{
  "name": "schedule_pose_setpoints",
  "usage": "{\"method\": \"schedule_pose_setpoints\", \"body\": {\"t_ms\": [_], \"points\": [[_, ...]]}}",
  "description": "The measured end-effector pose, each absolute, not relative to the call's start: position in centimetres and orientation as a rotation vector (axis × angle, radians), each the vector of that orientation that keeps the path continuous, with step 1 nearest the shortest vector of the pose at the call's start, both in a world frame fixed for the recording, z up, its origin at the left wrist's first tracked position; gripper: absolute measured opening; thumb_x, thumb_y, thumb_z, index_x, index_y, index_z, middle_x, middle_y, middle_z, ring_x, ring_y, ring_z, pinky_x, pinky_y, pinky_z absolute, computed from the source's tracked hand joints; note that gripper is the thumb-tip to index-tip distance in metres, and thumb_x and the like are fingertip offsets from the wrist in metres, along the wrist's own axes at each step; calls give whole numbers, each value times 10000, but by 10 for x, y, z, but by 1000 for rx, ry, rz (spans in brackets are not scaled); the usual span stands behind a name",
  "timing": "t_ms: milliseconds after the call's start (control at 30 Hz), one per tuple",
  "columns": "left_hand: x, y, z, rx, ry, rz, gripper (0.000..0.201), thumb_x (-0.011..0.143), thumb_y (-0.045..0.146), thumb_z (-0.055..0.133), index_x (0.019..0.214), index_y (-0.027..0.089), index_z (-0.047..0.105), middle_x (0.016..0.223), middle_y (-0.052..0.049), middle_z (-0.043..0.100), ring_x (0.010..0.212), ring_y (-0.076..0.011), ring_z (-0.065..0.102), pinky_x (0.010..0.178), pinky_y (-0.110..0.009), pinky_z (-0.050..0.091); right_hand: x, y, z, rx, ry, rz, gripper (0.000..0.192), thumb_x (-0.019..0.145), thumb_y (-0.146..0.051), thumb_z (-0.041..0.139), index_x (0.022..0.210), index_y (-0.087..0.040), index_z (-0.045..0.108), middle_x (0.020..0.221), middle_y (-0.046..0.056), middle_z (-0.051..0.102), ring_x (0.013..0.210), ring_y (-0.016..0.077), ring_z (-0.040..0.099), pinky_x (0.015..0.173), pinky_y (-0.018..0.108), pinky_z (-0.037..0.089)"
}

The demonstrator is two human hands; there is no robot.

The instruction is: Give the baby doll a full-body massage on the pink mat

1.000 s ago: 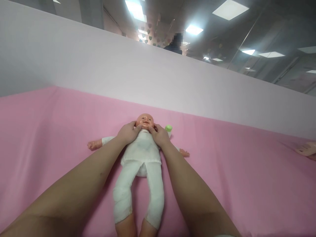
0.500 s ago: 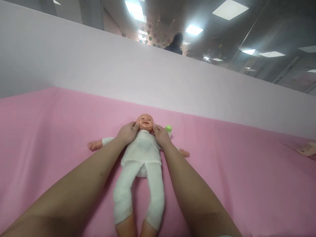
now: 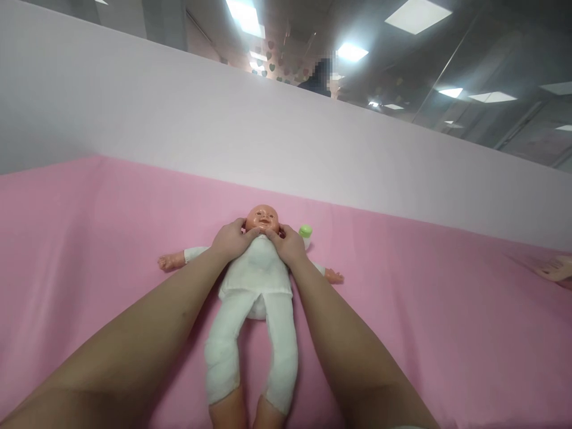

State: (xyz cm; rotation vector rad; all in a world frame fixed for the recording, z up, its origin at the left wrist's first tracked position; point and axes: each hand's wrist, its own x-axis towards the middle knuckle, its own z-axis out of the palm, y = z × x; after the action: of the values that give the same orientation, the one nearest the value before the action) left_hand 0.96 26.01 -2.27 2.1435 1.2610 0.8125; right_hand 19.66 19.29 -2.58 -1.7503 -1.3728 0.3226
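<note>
No text, label, brand, number or sign could be read. On the doll, the white top showed only a faint greyish patch, without legible lettering. The green-topped container near the doll's head was too small for any print to be made out. The heart shapes well beyond the doll bore no readable characters.
</note>
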Motion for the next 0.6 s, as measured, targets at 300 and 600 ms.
{"method": "schedule_pose_setpoints", "body": {"t_ms": [300, 600], "points": [[9, 272, -31, 2096, 1236, 856, 488, 1000, 565, 345, 1132, 225, 669, 1178, -93, 740, 1089, -289, 670, 894, -383, 478, 209, 199, -33, -1610, -1414, 362, 447, 986, -553, 454, 1128, -213, 706, 1143, 66, 742, 1089, 213, 661, 973, 329, 474], [9, 265, -27, 2069, 1245, 841, 603, 928, 706, 423, 1208, 223, 649, 1216, -95, 731, 1104, -298, 671, 888, -377, 488, 201, 193, -27, -1677, -1429, 345, 504, 920, -620, 561, 1196, -212, 666, 1107, 76, 740, 1016, 213, 677, 913, 326, 495]]}}
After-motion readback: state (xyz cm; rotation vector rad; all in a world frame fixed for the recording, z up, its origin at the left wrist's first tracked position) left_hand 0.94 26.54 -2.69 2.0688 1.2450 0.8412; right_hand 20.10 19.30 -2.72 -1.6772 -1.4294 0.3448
